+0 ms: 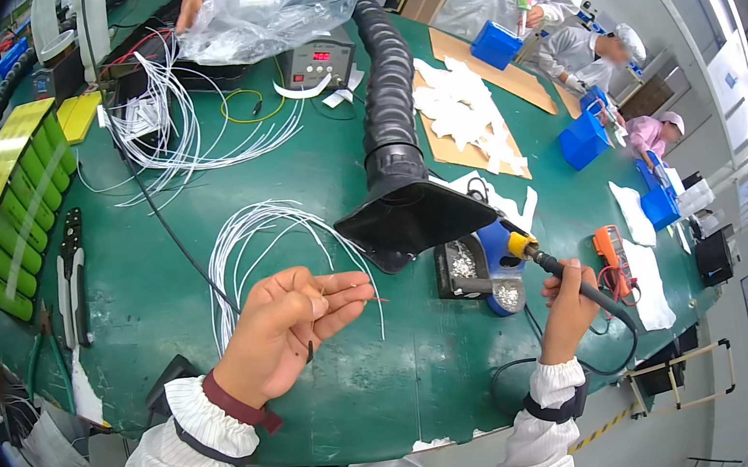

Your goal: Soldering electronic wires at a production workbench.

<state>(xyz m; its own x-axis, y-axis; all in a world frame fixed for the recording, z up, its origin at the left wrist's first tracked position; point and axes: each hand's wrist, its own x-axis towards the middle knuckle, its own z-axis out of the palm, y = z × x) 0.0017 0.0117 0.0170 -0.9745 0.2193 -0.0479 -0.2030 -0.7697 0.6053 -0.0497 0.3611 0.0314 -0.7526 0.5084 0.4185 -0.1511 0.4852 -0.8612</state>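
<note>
My left hand (287,330) is closed in a pinch over the near middle of the table. From its fingertips a thin wire (383,300) with a reddish end sticks out to the right; the rest of it is hidden by the fingers. Just beyond lies a loose loop of white wires (241,230). My right hand (565,306) grips a soldering iron (547,262) by its black handle. The iron's front end sits in the yellow mouth of a blue soldering stand (498,248), so its tip is out of sight.
A black fume extractor hood (415,212) hangs between my hands. Beyond are a soldering station (317,61) and a bundle of white wires (170,119). Wire strippers (73,281) and green racks (28,210) lie left. An orange meter (610,250) is right. Co-workers occupy the far side.
</note>
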